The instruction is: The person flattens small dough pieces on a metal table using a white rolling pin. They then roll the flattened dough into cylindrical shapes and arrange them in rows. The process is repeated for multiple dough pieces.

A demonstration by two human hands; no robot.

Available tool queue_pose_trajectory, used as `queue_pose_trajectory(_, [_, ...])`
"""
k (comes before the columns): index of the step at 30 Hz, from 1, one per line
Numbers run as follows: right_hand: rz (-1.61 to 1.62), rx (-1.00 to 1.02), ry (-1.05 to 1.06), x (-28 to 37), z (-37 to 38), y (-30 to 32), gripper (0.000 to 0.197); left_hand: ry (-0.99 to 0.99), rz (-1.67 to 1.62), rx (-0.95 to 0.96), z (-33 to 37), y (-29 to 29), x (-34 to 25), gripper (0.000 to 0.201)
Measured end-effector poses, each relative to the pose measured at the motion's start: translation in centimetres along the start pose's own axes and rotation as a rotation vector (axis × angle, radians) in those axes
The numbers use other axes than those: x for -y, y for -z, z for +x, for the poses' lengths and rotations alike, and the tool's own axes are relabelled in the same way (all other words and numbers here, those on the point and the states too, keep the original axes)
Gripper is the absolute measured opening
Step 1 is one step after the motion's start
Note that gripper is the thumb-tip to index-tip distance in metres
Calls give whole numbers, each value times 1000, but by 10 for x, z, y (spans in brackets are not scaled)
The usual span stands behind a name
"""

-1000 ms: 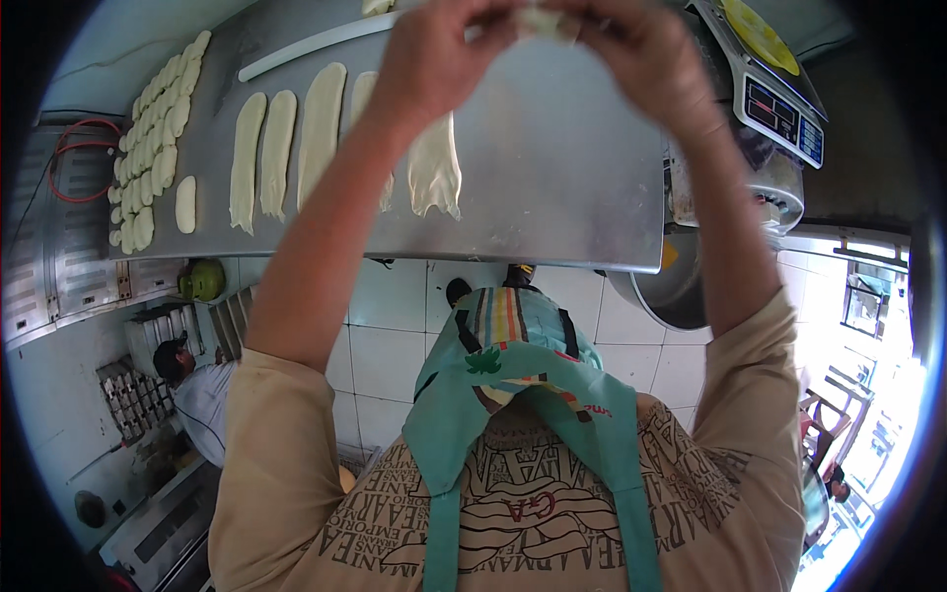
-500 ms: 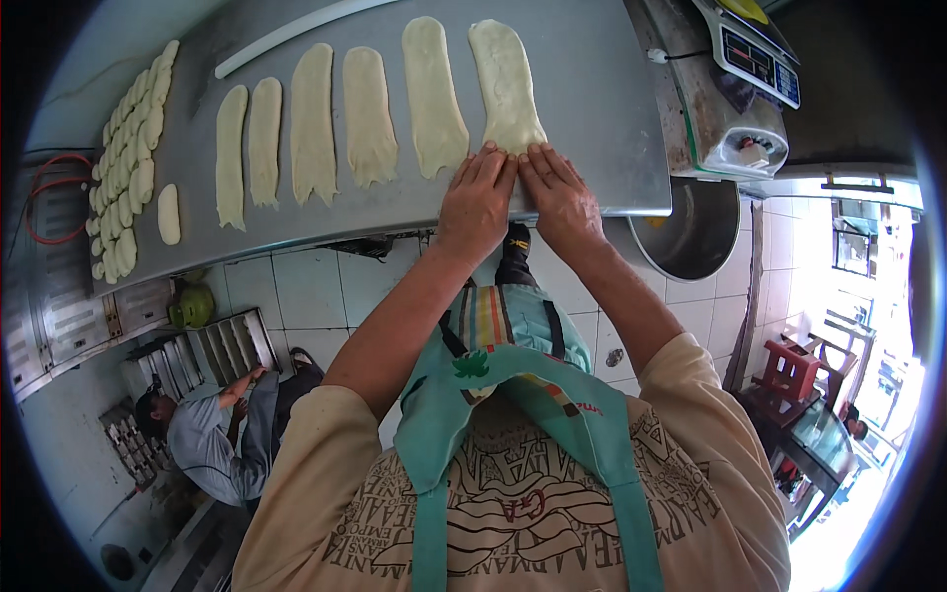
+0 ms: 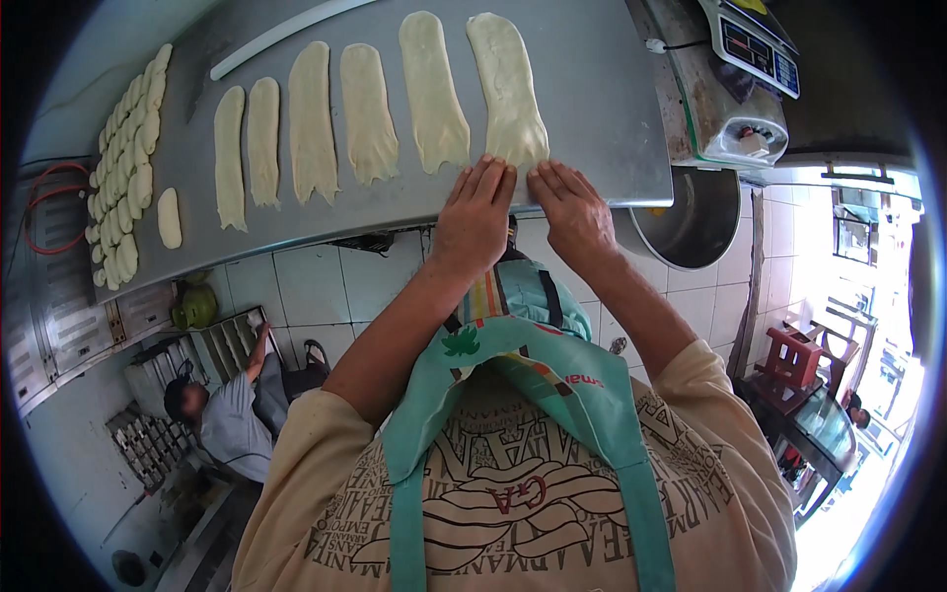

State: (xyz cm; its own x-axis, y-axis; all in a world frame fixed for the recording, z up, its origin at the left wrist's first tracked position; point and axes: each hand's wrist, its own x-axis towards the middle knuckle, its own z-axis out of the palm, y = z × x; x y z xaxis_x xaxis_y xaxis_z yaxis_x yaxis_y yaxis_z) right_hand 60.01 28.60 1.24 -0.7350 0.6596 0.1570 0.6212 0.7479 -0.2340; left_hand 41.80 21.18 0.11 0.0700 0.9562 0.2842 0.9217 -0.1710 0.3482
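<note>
My left hand (image 3: 474,222) lies with its fingers stretched out, the tips on the near left corner of the rightmost flattened dough strip (image 3: 508,84). At the near right corner of that same strip, my right hand (image 3: 577,209) also has straight fingers, pressed down flat. A gap separates the two hands, and the strip's near edge there is thin and spread. Left of it lies a long dough strip (image 3: 434,89) with a ragged near end. Several more strips, such as a narrow dough strip (image 3: 230,158), continue leftward side by side. Neither hand is wrapped round anything.
On the steel table (image 3: 582,109) are a small dough roll (image 3: 169,218), piled dough pieces (image 3: 128,158) and a white rod (image 3: 286,39). A digital scale (image 3: 755,49) stands right, above a steel bowl (image 3: 691,222). A person (image 3: 232,419) works near trays at lower left.
Both hands have slid nearer to me, and the rightmost strip's near end now reaches further and looks wider. The person at lower left has shifted and stretched an arm toward the trays.
</note>
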Motion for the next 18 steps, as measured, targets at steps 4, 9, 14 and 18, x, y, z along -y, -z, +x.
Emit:
queue_pose_trajectory(4, [141,23,-17,0,13,26,41,-15,-9,23,-10,10,3,45])
queue_pose_trajectory(9, [108,-184,185,-4,42,3,33,-10,-136,88,-1,27,12,37])
queue_pose_trajectory(14, [443,-174,31,-55,110,15,31,231,-325,-139,82,39,47,33])
queue_pose_trajectory(18, [401,-182,-170,-105,227,2,28,348,-205,-178,185,6,99,36])
